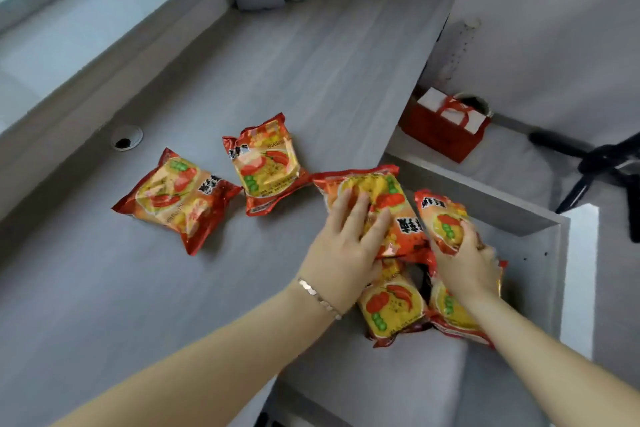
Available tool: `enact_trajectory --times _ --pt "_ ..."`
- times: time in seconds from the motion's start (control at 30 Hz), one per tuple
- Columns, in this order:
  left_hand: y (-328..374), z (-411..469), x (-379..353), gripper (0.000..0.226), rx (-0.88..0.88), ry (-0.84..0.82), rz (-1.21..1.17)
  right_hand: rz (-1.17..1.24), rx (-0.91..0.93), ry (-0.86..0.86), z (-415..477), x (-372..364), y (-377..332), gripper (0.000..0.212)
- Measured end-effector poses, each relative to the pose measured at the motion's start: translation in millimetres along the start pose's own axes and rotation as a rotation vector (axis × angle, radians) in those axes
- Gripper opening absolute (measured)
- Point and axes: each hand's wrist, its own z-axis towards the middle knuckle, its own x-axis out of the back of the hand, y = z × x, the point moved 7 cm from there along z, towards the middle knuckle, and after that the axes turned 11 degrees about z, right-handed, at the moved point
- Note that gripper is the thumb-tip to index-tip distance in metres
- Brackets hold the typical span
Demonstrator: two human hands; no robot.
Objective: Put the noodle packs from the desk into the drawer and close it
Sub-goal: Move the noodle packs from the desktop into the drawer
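At the moment of inspection the task stood roughly half done. Two noodle packs lay loose on the table (263, 55): the far-left pack (175, 199) and the middle pack (266, 165), apart from each other and untouched. The left hand (341, 243) lay spread, palm down, on a third pack (377, 208) that overhung the table edge above the open drawer (540, 253); whether the thumb gripped beneath it could not be told. The right hand (465, 262) was curled around a fourth pack (445, 222), held over the drawer. Two packs already lay inside the drawer, a left one (393, 305) and a right one (457, 314), the latter partly covered by the right forearm. Remaining, in my judgement: stowing four packs and shutting the drawer. The drawer floor beneath the packs, any further packs below them, and the drawer's near front were hidden or cut off. A red gift bag (443, 128) stood on the floor beyond.
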Motion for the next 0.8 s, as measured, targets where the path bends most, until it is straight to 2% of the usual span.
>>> enact_trajectory --times 0.07,0.13,0.23,0.37,0.43,0.5,0.53,0.6,0.73,0.8 --pt "30 4 -25 0.067 -0.033 -0.124 -0.045 -0.125 -0.074 -0.072 10 3 27 0.066" --pt "50 6 -54 0.064 -0.017 -0.266 -0.103 -0.220 -0.077 -0.131 16 4 41 0.074" --pt "65 2 -112 0.064 0.007 -0.636 0.006 -0.317 0.029 -0.208 21 4 44 0.076" --pt "71 8 -147 0.081 0.044 -0.793 -0.011 -0.217 0.151 -0.203 18 14 31 0.051" --pt "71 10 -154 0.073 0.072 -0.879 -0.116 -0.172 0.242 -0.194 13 15 17 0.042" --pt "75 16 -140 0.054 0.008 -0.933 -0.155 -0.115 0.335 -0.186 6 16 0 0.034" --pt "71 19 -125 0.043 -0.031 -0.898 -0.114 -0.072 0.383 -0.182 1 15 -13 0.031" --pt "54 31 -84 0.030 -0.025 -0.679 -0.045 0.018 0.477 -0.181 -10 13 -41 0.027" --pt "-38 21 -13 0.027 0.320 -0.113 -0.124 0.171 0.552 -0.258 -36 -6 -110 0.026" --pt "-94 -2 -4 0.019 0.495 -0.067 -0.041 0.196 0.550 -0.329 -49 -29 -146 0.031"
